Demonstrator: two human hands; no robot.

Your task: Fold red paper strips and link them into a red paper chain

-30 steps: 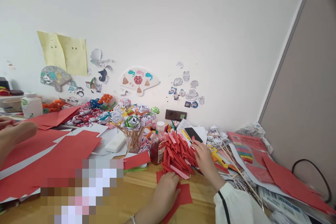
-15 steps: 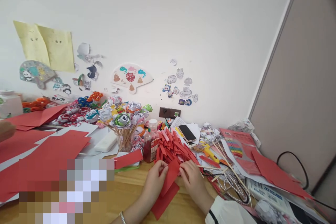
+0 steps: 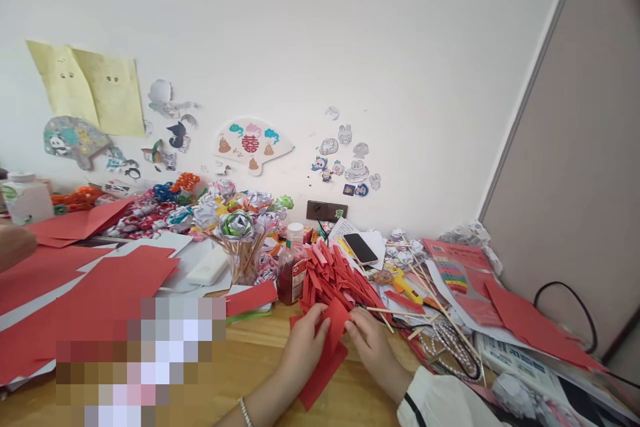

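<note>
My left hand (image 3: 306,340) grips the left edge of a piece of red paper (image 3: 335,321), thumb and fingers closed on it. On the other side, my right hand (image 3: 369,337) pinches the paper's right edge. Another red strip of paper (image 3: 324,373) lies below the held piece on the wooden table, partly covered by my left hand. Just beyond both hands is a pile of cut, folded red paper strips (image 3: 333,277). A glass bottle with a white cap (image 3: 293,267) stands left of that pile.
Large red sheets (image 3: 115,287) cover the left side, where another person's hand (image 3: 15,245) shows. Paper flowers on sticks (image 3: 239,227) stand behind. Rightward lie a phone (image 3: 361,249), a yellow glue gun (image 3: 406,287), wooden sticks and a bead string (image 3: 445,347). A blurred patch hides the lower left.
The view has shifted slightly, so everything sits a little further right. Both hands still hold the red paper, with only small finger movement. The other person's hand reaches slightly further in.
</note>
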